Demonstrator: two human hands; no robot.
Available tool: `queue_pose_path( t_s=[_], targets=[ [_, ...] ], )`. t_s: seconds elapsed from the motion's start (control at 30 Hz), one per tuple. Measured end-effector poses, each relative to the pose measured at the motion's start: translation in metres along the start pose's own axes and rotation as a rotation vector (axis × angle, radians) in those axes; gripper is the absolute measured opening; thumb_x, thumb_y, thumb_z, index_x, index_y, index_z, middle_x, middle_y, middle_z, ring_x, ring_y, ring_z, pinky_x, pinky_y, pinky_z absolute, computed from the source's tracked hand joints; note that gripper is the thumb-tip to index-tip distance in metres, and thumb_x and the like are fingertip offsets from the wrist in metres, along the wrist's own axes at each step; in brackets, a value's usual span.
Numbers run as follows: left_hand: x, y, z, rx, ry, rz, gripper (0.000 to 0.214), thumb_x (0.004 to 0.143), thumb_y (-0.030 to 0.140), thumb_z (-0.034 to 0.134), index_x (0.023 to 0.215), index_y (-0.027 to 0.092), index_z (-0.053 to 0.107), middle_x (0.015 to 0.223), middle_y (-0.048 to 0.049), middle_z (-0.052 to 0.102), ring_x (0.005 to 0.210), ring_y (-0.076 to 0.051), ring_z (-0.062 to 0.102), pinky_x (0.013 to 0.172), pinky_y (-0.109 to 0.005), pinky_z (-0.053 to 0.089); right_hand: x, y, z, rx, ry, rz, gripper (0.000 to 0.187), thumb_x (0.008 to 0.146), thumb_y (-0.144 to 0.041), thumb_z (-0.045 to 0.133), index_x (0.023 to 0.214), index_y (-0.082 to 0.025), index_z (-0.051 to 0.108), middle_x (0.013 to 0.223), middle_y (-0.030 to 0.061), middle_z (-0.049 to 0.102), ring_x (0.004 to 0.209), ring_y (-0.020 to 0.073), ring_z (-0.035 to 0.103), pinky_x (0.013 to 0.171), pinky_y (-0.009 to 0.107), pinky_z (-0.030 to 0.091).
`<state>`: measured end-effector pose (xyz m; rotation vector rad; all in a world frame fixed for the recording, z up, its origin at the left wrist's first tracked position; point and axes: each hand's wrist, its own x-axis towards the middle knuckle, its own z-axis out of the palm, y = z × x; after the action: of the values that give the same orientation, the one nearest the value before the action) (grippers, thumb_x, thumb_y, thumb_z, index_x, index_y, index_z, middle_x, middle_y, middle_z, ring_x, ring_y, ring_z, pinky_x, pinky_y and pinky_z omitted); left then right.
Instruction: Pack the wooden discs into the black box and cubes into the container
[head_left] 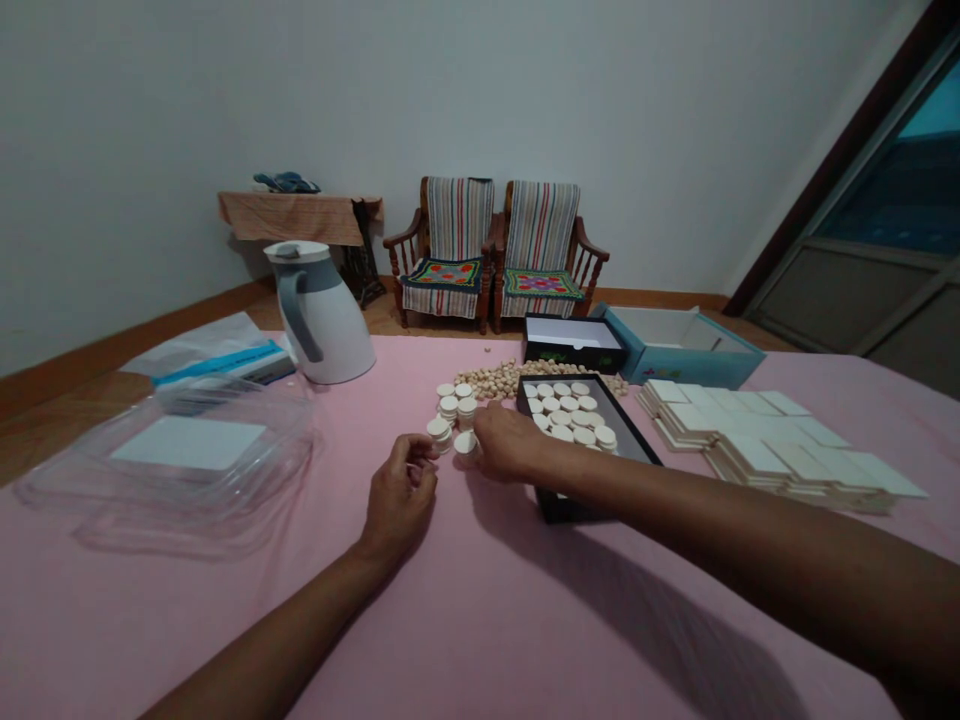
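Short stacks of cream-white round discs [448, 406] stand on the pink cloth, left of a shallow black box tray [551, 507] that holds rows of similar discs [560, 419]. My right hand [506, 442] reaches across the tray, its fingers closed against the side of the nearest disc stack [466, 447]; the fingertips are partly hidden. Beside the left front stack [439, 433] is my left hand [400, 497], loosely curled, thumb and fingers apart. Its index fingertip is at the edge of that stack, and I see nothing held in it.
Small wooden pieces [487, 381] lie heaped behind the stacks. Stacked square tiles [757, 430], a black box [574, 345] and a blue box [690, 345] are to the right. On the left are clear plastic containers [285, 425], a blue carton [225, 365] and a white-grey jug [330, 325].
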<state>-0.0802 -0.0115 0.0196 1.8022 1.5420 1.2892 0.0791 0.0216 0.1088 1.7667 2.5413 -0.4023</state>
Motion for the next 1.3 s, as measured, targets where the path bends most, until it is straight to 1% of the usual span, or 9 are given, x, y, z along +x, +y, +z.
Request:
queue_pose_path(
  t_s=[0.1,0.2,0.3,0.47,0.63,0.73,0.97,1.13,1.3],
  targets=[
    [0.001,0.0,0.0,-0.013,0.023,-0.02,0.022,0.079,0.02,0.053,0.1,0.02,0.053,0.09,-0.0032,0.065,0.078,-0.016,0.063,0.068,-0.027,0.048,-0.004,0.001,-0.004,-0.082,0.064,-0.151,0.037,0.08,-0.03,0.064,0.112,-0.01,0.06,0.115,0.0185,0.063,0.109,0.028,0.059,0.087,0.034,0.048],
    [0.002,0.001,-0.001,-0.027,0.036,-0.033,0.024,0.078,0.021,0.053,0.102,0.019,0.053,0.091,-0.0041,0.066,0.081,-0.017,0.063,0.068,-0.027,0.049,0.0,-0.001,0.002,-0.105,0.127,-0.157,0.04,0.08,-0.023,0.061,0.117,-0.01,0.056,0.118,0.0187,0.061,0.111,0.0282,0.057,0.088,0.036,0.048],
    [0.003,0.0,-0.002,-0.049,0.033,-0.04,0.026,0.079,0.023,0.053,0.105,0.019,0.052,0.092,-0.0046,0.065,0.081,-0.017,0.064,0.068,-0.028,0.049,0.01,-0.005,0.01,-0.048,0.034,-0.126,0.042,0.078,-0.022,0.063,0.118,-0.01,0.056,0.115,0.0183,0.063,0.106,0.0273,0.061,0.083,0.035,0.05],
    [0.004,-0.006,-0.001,-0.062,0.027,-0.041,0.027,0.08,0.024,0.052,0.106,0.019,0.053,0.091,-0.0043,0.065,0.08,-0.017,0.064,0.067,-0.027,0.05,0.02,-0.011,0.017,-0.021,-0.043,-0.127,0.032,0.078,-0.013,0.059,0.11,-0.009,0.063,0.112,0.0184,0.066,0.105,0.0271,0.063,0.082,0.033,0.051],
    [0.005,-0.009,0.0,-0.06,0.02,-0.037,0.027,0.08,0.024,0.052,0.106,0.019,0.053,0.092,-0.0042,0.065,0.08,-0.016,0.064,0.067,-0.027,0.049,0.022,-0.01,0.02,0.004,-0.061,-0.131,0.033,0.083,-0.007,0.05,0.114,-0.009,0.062,0.115,0.0199,0.065,0.107,0.0274,0.063,0.084,0.036,0.051],
    [0.006,-0.008,0.001,-0.069,0.015,-0.042,0.027,0.08,0.025,0.052,0.106,0.019,0.053,0.091,-0.0044,0.065,0.079,-0.016,0.064,0.066,-0.027,0.05,0.023,-0.008,0.022,0.016,-0.058,-0.124,0.037,0.084,-0.007,0.049,0.119,-0.01,0.059,0.119,0.0214,0.062,0.109,0.0282,0.062,0.085,0.038,0.052],
    [0.007,-0.001,0.002,-0.055,0.021,-0.069,0.026,0.078,0.025,0.052,0.103,0.018,0.055,0.089,-0.0044,0.065,0.077,-0.016,0.064,0.068,-0.029,0.051,0.019,-0.004,0.02,0.025,-0.077,-0.109,0.034,0.08,-0.006,0.052,0.113,-0.006,0.061,0.117,0.0221,0.062,0.105,0.0286,0.063,0.082,0.035,0.052],
    [0.007,-0.002,0.003,-0.019,0.039,-0.058,0.026,0.079,0.025,0.051,0.104,0.018,0.054,0.09,-0.0043,0.064,0.078,-0.017,0.063,0.068,-0.028,0.051,0.006,0.006,0.013,0.02,-0.042,-0.136,0.041,0.076,-0.005,0.055,0.117,-0.007,0.056,0.12,0.0197,0.059,0.107,0.0257,0.06,0.084,0.032,0.05],
    [0.006,-0.006,0.003,0.005,0.045,-0.022,0.028,0.079,0.026,0.053,0.107,0.019,0.054,0.09,-0.0039,0.064,0.08,-0.017,0.064,0.067,-0.028,0.051,-0.019,0.038,-0.02,-0.032,0.077,-0.18,0.036,0.074,-0.006,0.056,0.11,-0.007,0.057,0.114,0.0189,0.06,0.106,0.0247,0.058,0.084,0.03,0.046]
  ],
)
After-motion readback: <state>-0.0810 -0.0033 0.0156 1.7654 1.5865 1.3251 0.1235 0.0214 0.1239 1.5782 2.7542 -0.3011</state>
